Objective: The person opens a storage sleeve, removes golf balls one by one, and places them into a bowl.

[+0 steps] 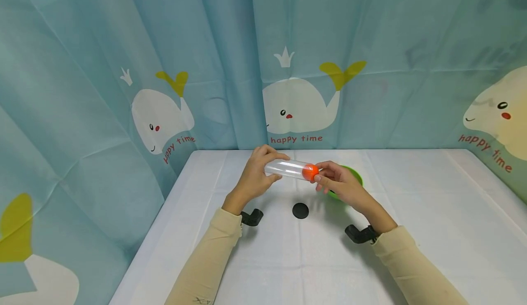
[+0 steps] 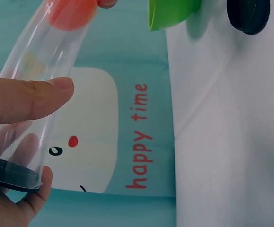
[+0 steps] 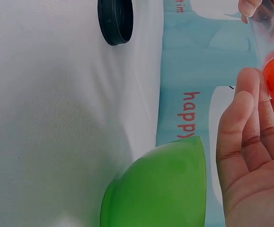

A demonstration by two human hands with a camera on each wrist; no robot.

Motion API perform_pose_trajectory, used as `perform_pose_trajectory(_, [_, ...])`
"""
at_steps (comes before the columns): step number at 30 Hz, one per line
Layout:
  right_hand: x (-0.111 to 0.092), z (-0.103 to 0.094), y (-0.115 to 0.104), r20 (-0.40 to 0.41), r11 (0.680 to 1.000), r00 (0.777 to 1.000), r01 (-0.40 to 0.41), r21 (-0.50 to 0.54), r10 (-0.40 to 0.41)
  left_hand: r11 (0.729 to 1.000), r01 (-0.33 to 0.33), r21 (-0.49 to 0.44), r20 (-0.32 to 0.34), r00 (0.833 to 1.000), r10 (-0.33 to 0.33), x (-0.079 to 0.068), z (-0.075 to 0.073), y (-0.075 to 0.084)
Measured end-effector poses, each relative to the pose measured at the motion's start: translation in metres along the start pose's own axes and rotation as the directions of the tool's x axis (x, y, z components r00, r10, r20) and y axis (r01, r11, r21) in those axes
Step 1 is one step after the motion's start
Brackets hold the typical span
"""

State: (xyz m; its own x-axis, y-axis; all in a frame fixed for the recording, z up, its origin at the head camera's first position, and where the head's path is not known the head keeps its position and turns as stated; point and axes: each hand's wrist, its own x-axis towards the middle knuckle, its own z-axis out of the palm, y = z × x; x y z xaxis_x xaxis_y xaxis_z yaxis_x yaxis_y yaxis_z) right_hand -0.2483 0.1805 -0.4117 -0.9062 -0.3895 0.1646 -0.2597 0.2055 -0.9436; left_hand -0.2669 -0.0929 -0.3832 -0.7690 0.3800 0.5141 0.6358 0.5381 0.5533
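My left hand (image 1: 252,177) grips a clear plastic tube (image 1: 288,169) above the table, tilted slightly down to the right. A black end piece (image 2: 11,172) closes the tube's end by that hand. At the other end, an orange ball (image 1: 310,172) sits in the tube's mouth, its dimpled surface showing in the right wrist view. My right hand (image 1: 346,186) is at that mouth, fingers extended and fingertips right by the ball, palm turned up toward it. Below the tube, a round black cap (image 1: 300,211) lies on the table.
A green bowl (image 3: 160,189) stands on the white-covered table (image 1: 284,277), partly hidden behind my right hand in the head view. A blue curtain (image 1: 230,44) with whale prints hangs behind and beside the table. Black wrist mounts (image 1: 360,234) sit below both hands.
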Motion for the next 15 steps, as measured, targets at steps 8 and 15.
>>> perform_pose_trajectory(8, [0.0007, -0.001, 0.0022, 0.01, 1.0, 1.0, -0.012, 0.018, 0.012, 1.0, 0.006, 0.005, -0.003, 1.0, -0.006, -0.0003, -0.0006, 0.0001])
perform_pose_trajectory(15, [0.0004, -0.0035, 0.0036, -0.003, 0.999, 0.999, -0.035, 0.031, 0.035, 0.999, 0.02, -0.025, -0.001, 1.0, -0.02, -0.0004, -0.001, -0.0012])
